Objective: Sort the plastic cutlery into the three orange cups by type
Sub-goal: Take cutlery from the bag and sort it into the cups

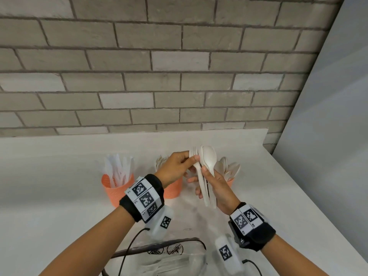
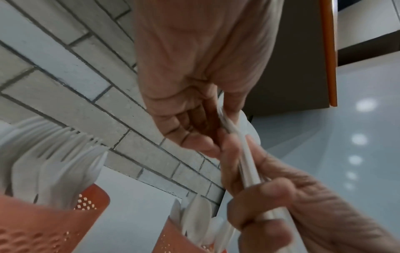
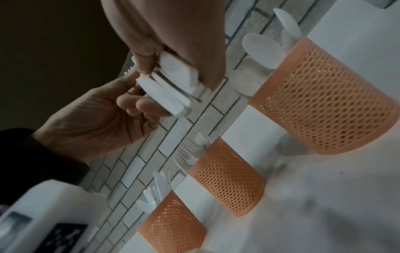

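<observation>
Both hands point(image 1: 216, 186) gripping cutlery bundle point(image 1: 205, 172)

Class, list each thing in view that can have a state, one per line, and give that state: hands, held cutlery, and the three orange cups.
Left hand: pinching the fork end of the bundle.
Right hand: gripping the bundle's handles.
Bundle: forks and spoons mixed, held upright above the counter.
Left cup: upright, holds knives.
Middle cup: upright, holds forks.
Right cup: upright, holds spoons.
Bag: on the counter; contents unclear.
</observation>
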Tool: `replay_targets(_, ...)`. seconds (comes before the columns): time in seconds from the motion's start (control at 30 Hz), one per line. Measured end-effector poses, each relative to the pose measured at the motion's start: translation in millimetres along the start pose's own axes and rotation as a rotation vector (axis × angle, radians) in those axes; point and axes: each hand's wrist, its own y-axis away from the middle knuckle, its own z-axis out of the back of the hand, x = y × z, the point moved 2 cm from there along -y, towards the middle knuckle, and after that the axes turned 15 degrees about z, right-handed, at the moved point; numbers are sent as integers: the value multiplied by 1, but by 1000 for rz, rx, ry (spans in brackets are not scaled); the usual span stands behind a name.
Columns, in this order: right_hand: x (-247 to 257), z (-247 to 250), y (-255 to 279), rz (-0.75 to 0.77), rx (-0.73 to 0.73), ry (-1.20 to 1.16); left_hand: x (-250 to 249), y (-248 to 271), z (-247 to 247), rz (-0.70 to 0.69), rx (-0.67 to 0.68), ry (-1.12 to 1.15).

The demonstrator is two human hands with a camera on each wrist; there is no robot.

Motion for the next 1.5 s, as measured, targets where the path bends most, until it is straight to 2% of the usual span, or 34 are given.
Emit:
replay_targets(0.23, -1, 0, 1, 114, -64, 113, 5, 8, 8, -24, -5, 46)
replay_targets(0.37, -1, 4, 1, 117, -104, 156, 4, 11, 15, 5, -19, 66)
replay_targets(0.47, -4, 8, 1, 118, -178, 248, 3, 10, 23, 6, -87, -18)
replay_targets(0.53, -5, 11, 3, 123, -210, 297, -1, 7, 32, -41, -150, -79)
replay_targets(0.7, -2, 13, 4, 71, -229, 287, -17, -1, 59, -167, -410, -328)
replay_targets(0.9, 4, 22, 2, -46, -285, 175, -21, -11, 68, -240, -425, -594)
replay_targets(1.03, 6, 28, 3, -101, -297, 147, -11, -16, 59, -207, -419, -695)
replay_targets(1.23, 11, 32, 5, -165, -276, 149, 5, -29, 43, -80, -448, -731)
replay_targets(1.5, 7, 50, 5, -66, -242, -16, -1, -42, 32, -29, -530, -829)
